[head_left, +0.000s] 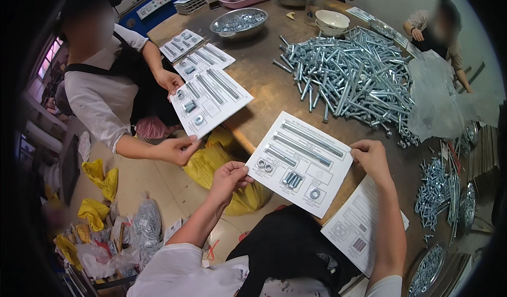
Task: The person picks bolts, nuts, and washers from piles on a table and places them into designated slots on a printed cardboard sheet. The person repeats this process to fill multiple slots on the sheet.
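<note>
Between my two hands is a white printed card (282, 175), carrying long bolts (306, 141), nuts (265, 165), a group of small bolts (292, 180) and a ring-shaped part (315, 193). My left hand (229, 180) pinches its left edge, thumb on top. At the upper right corner, my right hand (371, 157) grips the same card. Below my right forearm lie more printed cards (348, 225), partly hidden by the arm. Beyond the held card, a large heap of long bolts (348, 70) covers part of the wooden table (251, 93).
At left, a co-worker (113, 86) holds a similar card (211, 107) beside other filled cards (206, 59). A metal bowl of small hardware (239, 22) stands farther back. Smaller bolts (435, 191) and a plastic bag (435, 93) lie at right. Yellow bags (245, 196) sit below the table edge.
</note>
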Motion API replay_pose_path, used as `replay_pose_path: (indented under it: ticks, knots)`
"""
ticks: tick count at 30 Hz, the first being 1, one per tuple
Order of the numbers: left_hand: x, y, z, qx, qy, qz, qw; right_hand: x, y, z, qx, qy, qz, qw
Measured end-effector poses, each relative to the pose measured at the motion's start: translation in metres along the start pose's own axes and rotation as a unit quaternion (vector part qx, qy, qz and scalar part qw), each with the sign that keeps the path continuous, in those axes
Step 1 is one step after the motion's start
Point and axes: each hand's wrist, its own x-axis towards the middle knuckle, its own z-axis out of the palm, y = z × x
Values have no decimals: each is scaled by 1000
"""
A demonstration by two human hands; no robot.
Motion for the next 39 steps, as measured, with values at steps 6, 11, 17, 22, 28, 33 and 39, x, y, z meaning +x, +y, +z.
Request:
replay_pose_path:
  ticks: [6, 11, 17, 22, 28, 33, 39]
  knots:
    - [37, 15, -41, 15, 29, 9, 999, 22, -12, 38, -11, 2, 5, 1000]
    - [82, 42, -84, 17, 31, 31, 999, 39, -26, 80, 50, -10, 16, 999]
    - [137, 78, -128, 37, 61, 104, 992, 56, -53, 126, 221, -118, 7, 968]
    - [185, 107, -181, 23, -15, 106, 994, 71, -78, 154, 320, -211, 0, 924]
    - [175, 110, -149, -9, 0, 32, 999, 51, -56, 100, 23, -82, -214, 973]
    - [143, 105, -164, 60, 153, 155, 974, -65, 23, -78, -112, 134, -220, 960]
    - [100, 63, -5, 131, 4, 219, 967, -170, 166, -267, -329, 448, 277, 784]
